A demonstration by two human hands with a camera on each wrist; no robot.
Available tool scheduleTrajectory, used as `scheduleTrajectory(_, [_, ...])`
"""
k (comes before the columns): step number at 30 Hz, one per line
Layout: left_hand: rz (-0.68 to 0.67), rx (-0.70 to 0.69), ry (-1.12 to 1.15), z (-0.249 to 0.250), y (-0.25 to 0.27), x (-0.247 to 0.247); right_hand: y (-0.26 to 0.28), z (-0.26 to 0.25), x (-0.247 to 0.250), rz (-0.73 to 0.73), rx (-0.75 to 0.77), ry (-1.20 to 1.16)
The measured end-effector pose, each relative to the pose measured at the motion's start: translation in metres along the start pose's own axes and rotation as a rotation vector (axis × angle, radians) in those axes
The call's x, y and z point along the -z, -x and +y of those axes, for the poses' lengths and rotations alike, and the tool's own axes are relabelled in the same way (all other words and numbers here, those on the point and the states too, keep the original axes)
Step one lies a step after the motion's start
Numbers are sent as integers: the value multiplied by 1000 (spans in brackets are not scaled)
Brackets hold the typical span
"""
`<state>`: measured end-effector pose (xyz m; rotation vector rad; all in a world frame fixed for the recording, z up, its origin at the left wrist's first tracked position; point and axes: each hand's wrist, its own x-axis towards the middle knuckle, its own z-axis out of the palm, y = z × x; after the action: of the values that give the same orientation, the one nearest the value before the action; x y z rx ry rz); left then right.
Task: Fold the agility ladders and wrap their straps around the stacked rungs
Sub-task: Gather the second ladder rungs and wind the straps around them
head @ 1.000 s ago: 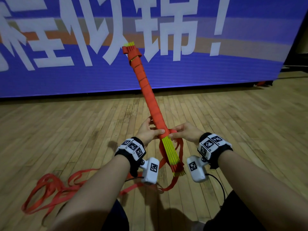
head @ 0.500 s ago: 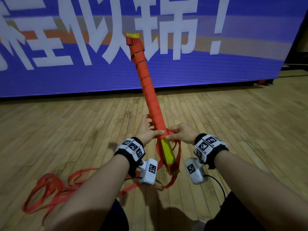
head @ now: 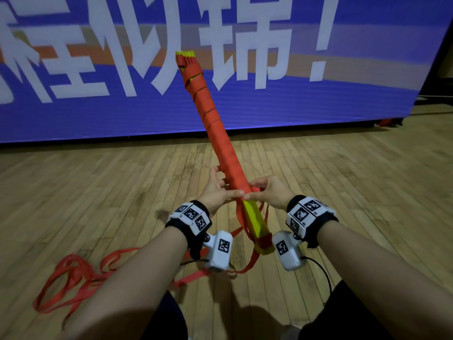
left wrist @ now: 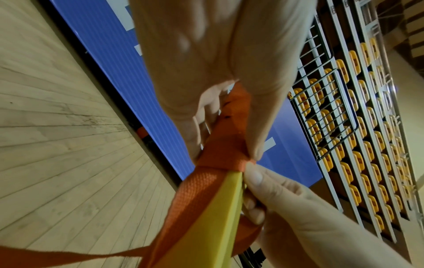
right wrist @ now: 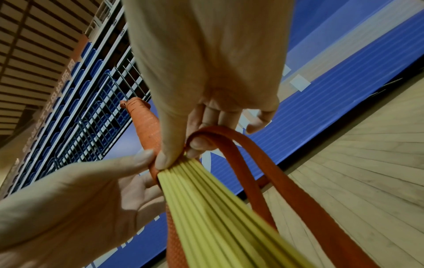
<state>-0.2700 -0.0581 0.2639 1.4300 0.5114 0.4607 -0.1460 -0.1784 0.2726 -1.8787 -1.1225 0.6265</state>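
Hands meet at the middle of the stacked rungs (head: 255, 223) in the head view: the left hand (head: 217, 190) curls round the wrapped part, thumb laid across it, and the right hand (head: 268, 192) pinches the orange strap (head: 215, 133) at the edge of the last turn. The bundle tilts up and away over the wooden floor (head: 343, 192), its far end against the blue banner (head: 245, 104). Below the hands the yellow rungs are bare. Loose strap (head: 81, 278) lies on the floor at lower left, partly behind the left forearm.

Left wrist view: the left hand (left wrist: 206, 63) fills the top, blurred, its fingers round the strap winding (left wrist: 224, 146); how many fingers close behind it is hidden. The right hand's (left wrist: 298, 208) thumb presses the strap edge against a yellow rung (left wrist: 220, 217).

Right wrist view: the right hand (right wrist: 206, 72) holds a strap loop (right wrist: 241, 154) between thumb and forefinger, right at the fanned rung edges (right wrist: 218, 208). The left hand (right wrist: 69, 199) grips from the left, thumb tip touching the right thumb. The bundle's lower end is cut off.
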Motion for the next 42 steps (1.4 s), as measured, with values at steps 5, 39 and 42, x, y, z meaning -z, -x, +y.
scheduleTrajectory(5, [-36,-12,-50,2,2,0,2,0,0,-8,-11,-4])
scheduleTrajectory(39, [75,-64,-53,4,3,1,0,-1,0,3,-61,45])
scheduleTrajectory(42, [78,-50,-35,4,3,2,0,1,-1,14,-79,43])
